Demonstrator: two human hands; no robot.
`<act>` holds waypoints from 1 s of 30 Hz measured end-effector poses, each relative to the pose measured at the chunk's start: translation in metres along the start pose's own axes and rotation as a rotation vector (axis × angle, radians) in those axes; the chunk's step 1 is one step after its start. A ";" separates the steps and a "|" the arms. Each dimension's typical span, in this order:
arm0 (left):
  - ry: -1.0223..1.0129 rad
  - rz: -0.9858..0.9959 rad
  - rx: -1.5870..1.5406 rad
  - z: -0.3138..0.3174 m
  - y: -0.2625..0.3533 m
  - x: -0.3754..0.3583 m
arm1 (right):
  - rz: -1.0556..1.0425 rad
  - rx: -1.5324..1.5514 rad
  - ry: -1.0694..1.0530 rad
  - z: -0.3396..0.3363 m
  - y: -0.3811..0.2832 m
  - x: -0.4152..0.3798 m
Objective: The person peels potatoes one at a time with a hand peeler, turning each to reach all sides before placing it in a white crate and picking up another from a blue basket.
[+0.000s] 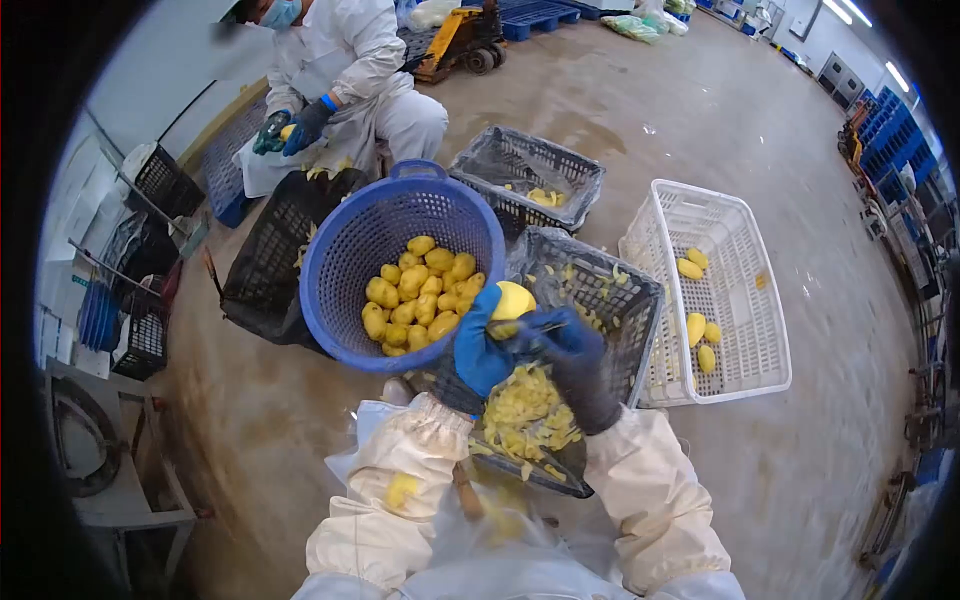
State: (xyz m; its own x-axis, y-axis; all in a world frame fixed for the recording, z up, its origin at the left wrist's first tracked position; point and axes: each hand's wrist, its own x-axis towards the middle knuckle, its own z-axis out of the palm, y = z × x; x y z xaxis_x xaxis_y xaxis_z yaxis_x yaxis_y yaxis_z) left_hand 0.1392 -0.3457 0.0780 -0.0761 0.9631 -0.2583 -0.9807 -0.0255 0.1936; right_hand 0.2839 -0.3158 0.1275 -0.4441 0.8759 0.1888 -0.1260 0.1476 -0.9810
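Note:
My left hand (480, 345), in a blue glove, grips a potato (515, 300) whose visible surface is pale yellow and peeled. My right hand (575, 350), in a darker glove and blurred, is closed on what looks like a peeler (530, 326), set against the potato's lower side. Below both hands, a heap of peelings (528, 412) lies in a black crate (628, 290) lined with plastic. To the left, a blue round basket (330, 265) holds several unpeeled potatoes (425, 290). On the right stands a white crate (745, 370) with several peeled potatoes (697, 328).
A co-worker (340, 70) sits at the upper left, holding a potato over a black crate (270, 260). Another lined black crate (530, 165) with some peelings stands behind mine. A yellow pallet jack (450, 45) and blue pallets (525, 15) are farther back.

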 end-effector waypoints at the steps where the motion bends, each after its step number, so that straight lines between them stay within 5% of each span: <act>1: -0.043 -0.083 -0.033 -0.005 0.004 0.000 | -0.197 -0.211 -0.092 0.004 0.007 -0.002; 3: -0.087 -0.172 -0.064 -0.002 0.005 -0.003 | -0.090 -0.045 0.036 -0.007 0.014 0.008; 5: 0.098 -0.060 -0.036 0.007 0.000 -0.010 | -0.022 0.116 0.245 -0.035 0.012 0.025; 8: 0.081 -0.068 -0.075 -0.003 0.006 -0.003 | 0.119 0.328 0.091 -0.031 0.011 0.019; 9: 0.078 -0.065 -0.081 0.002 0.005 -0.004 | -0.048 0.116 0.000 -0.015 0.020 0.009; 13: -0.022 -0.195 -0.141 -0.001 0.006 -0.009 | 0.143 0.210 0.045 -0.021 0.018 0.020; 16: 0.052 -0.164 -0.102 -0.001 0.007 -0.007 | 0.062 0.223 0.236 -0.034 0.017 0.025; 19: -0.038 -0.188 -0.108 0.003 0.007 -0.009 | -0.098 0.200 -0.031 -0.006 0.020 0.009; 22: -0.011 -0.083 -0.013 0.001 0.003 -0.016 | 0.067 0.172 0.234 -0.028 0.017 0.027; 24: -0.058 -0.189 -0.007 0.003 0.010 -0.013 | 0.058 0.134 0.329 -0.043 0.010 0.034; 26: -0.080 -0.201 -0.024 0.009 0.010 -0.011 | 0.100 0.345 0.190 -0.044 0.000 0.030; 30: -0.092 -0.090 0.181 0.014 0.014 -0.014 | 0.165 0.279 0.043 -0.041 -0.012 0.022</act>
State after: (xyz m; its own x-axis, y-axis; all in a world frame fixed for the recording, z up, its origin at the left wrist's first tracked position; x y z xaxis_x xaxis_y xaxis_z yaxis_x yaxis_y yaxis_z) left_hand 0.1288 -0.3553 0.0977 0.0348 0.9798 -0.1968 -0.9341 0.1019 0.3423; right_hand 0.3125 -0.2795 0.1415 -0.4414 0.8971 0.0198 -0.2962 -0.1248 -0.9469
